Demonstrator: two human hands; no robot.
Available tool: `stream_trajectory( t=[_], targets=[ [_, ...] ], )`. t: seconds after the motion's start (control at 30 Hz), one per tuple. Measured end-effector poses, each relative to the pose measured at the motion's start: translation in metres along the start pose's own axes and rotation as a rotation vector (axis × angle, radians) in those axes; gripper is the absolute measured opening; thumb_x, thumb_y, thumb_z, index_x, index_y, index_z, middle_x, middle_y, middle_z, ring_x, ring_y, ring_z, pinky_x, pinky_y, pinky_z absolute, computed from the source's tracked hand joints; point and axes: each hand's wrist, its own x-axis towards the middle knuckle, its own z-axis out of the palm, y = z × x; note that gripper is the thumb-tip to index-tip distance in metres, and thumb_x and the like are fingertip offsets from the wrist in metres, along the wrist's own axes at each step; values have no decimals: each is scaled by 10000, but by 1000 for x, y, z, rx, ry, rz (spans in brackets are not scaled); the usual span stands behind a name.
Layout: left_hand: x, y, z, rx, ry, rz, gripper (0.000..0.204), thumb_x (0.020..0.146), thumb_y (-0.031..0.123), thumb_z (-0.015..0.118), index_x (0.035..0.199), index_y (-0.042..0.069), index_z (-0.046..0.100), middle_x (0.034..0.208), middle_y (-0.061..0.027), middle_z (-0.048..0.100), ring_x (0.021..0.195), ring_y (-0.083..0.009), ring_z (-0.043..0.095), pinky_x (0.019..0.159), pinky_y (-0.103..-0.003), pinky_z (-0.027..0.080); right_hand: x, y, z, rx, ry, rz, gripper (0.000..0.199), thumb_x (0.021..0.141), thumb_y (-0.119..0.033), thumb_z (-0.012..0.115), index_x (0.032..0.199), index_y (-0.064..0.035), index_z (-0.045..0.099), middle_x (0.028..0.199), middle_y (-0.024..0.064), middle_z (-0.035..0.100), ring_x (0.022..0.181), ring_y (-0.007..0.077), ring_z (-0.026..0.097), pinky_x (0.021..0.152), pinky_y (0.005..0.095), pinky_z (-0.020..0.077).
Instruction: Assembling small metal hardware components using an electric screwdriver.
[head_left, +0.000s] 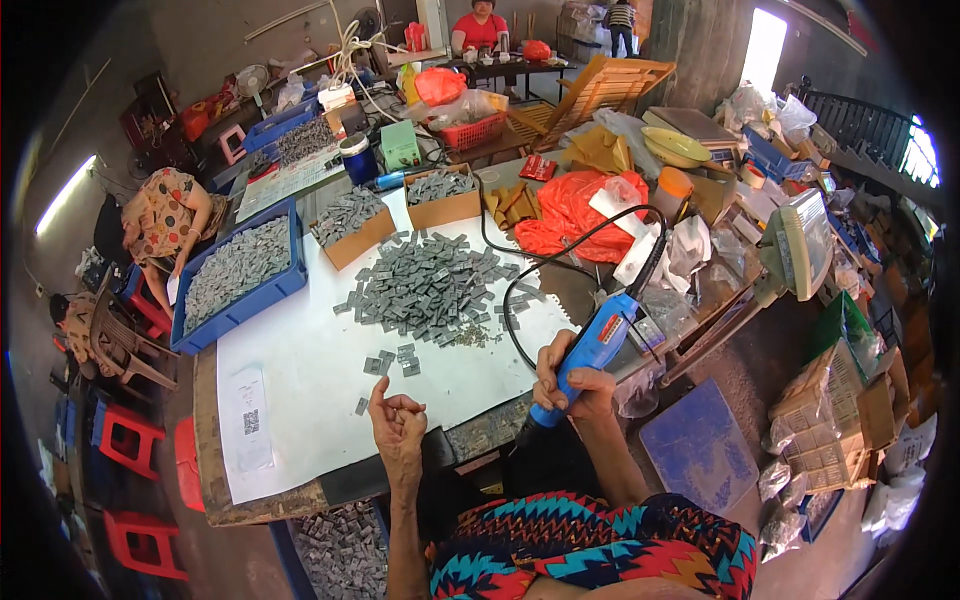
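Note:
My right hand (572,380) is wrapped round a blue electric screwdriver (607,330), tilted with its dark tip low at the table's front edge and its black cord looping off the top. Just over the front of the white sheet is my left hand (400,430), index finger stretched out and the other fingers curled in; whether they hold something small is hidden. Beyond its fingertip lie a few loose grey metal pieces (408,360). Farther back rises a big heap of the same grey pieces (425,285), with a scatter of tiny brass-coloured screws (470,335) at its near right side.
Two cardboard boxes (362,240) of grey pieces stand behind the heap. A blue crate (245,270), also filled, sits at the left edge. Red plastic bags (580,215) and a lamp (795,250) are on the right. Another person (165,215) sits at the left.

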Motion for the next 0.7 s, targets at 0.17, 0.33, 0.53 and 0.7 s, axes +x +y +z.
stream_trajectory(
  t=[0.17,0.33,0.53,0.7],
  targets=[
    [11,5,-27,244,-19,16,374,820,30,487,1191,2,453,882,-21,468,800,-92,471,753,-222,382,2,0,-3,46,6,19,253,693,-97,583,888,-6,448,709,150,493,422,154,448,498,317,421],
    [13,23,-40,482,39,36,247,859,-11,421,1068,5,552,871,-37,485,792,-107,460,640,-219,381,11,9,-7,122,-3,43,262,691,-104,581,882,11,442,706,154,489,417,149,450,495,322,435],
    [14,19,-41,542,209,161,434,793,-32,521,1215,32,445,852,-44,477,733,-85,435,610,-191,351,25,18,-3,111,-18,93,275,687,-114,583,879,21,439,713,158,490,404,147,447,487,322,435],
    [10,26,-41,368,243,-44,665,720,-93,545,1319,41,288,818,-19,421,664,-54,388,623,-151,341,36,25,0,138,-48,115,282,692,-118,585,883,30,440,715,161,492,406,148,452,482,317,433]
  ],
)
